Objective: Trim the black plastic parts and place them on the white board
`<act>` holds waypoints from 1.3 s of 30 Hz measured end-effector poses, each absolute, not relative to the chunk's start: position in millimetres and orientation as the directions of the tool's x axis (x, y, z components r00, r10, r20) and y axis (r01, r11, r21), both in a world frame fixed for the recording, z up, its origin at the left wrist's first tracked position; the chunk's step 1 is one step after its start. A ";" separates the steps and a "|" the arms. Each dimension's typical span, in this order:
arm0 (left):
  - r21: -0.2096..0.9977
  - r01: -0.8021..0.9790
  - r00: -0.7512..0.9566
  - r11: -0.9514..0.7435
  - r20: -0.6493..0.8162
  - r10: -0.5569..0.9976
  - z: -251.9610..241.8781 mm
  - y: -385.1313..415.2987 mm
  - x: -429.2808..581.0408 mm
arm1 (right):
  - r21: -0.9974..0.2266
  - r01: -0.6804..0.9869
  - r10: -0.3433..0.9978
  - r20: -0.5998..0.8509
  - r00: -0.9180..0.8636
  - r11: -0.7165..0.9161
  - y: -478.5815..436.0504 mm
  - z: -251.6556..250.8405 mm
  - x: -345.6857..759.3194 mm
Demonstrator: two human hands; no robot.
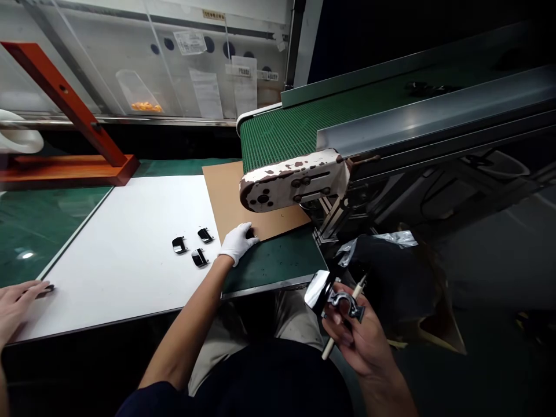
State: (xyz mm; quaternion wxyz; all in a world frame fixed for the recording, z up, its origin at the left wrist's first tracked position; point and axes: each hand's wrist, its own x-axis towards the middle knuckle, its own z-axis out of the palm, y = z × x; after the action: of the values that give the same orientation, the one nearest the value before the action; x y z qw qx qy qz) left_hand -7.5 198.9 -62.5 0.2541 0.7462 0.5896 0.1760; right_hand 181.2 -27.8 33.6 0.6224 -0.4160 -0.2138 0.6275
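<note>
My left hand [238,242], in a white glove, rests at the front edge of the brown cardboard sheet [226,188]. Its fingers are closed round a small dark part [251,233], mostly hidden by the glove. My bare right hand [360,336] is raised off the table's right front corner. It grips a glossy black part [318,291], a dark C-shaped clip [345,301] and a thin pale stick-like tool with a pointed dark tip [329,348]. Left of my gloved hand, glossy black pieces [200,258] lie on the white sheet [130,249].
A green conveyor belt [282,136] overhangs the cardboard. A black bag [391,272] stands in a carton below right. Another person's hand [19,301] touches the white sheet's left end, by a small dark piece. An orange-red wooden stand [73,98] is back left.
</note>
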 end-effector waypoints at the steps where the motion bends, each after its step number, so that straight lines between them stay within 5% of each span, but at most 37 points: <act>1: 0.605 0.776 0.246 -0.179 -0.029 0.969 -59.0 194.3 -7.6 | -0.784 -0.604 0.957 -0.264 0.118 -0.142 -28.0 33.5 181.3; 7: 0.775 0.550 0.459 -0.312 0.032 0.888 -8.3 122.0 -8.1 | -0.779 -0.598 0.943 -0.315 0.111 -0.189 -28.4 28.3 180.8; 11: 0.911 0.146 0.696 -0.386 0.183 0.694 19.4 62.1 -0.8 | -0.786 -0.577 0.942 -0.325 0.083 -0.220 -26.4 22.8 176.8; 14: 0.943 -0.015 0.719 -0.332 0.241 0.652 25.2 38.0 5.6 | -0.797 -0.552 0.942 -0.330 0.059 -0.245 -27.0 20.0 173.3; 19: 0.962 0.016 0.649 -0.273 0.198 0.735 24.8 31.5 8.0 | -0.814 -0.502 0.938 -0.348 0.016 -0.293 -30.3 19.9 169.8; 26: 0.910 0.108 0.626 -0.400 0.250 0.739 19.2 29.1 5.0 | -0.862 -0.419 0.941 -0.334 0.048 -0.284 -29.0 18.1 168.2; 32: 0.688 0.461 0.596 -0.560 0.228 0.770 11.4 31.8 1.3 | -0.935 -0.311 0.945 -0.246 0.217 -0.172 -21.4 14.8 179.1; 39: 0.531 0.454 0.551 -0.715 0.463 0.694 -6.0 24.2 -7.3 | -0.894 -0.306 0.933 -0.358 0.047 -0.328 -18.5 17.7 177.2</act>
State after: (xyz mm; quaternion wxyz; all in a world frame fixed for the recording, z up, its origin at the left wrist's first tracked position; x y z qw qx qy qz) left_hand -7.3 24.2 -6.0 0.1779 0.8626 0.3326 0.3372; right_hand 177.2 -18.5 17.7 0.4972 -0.5254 -0.2982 0.6227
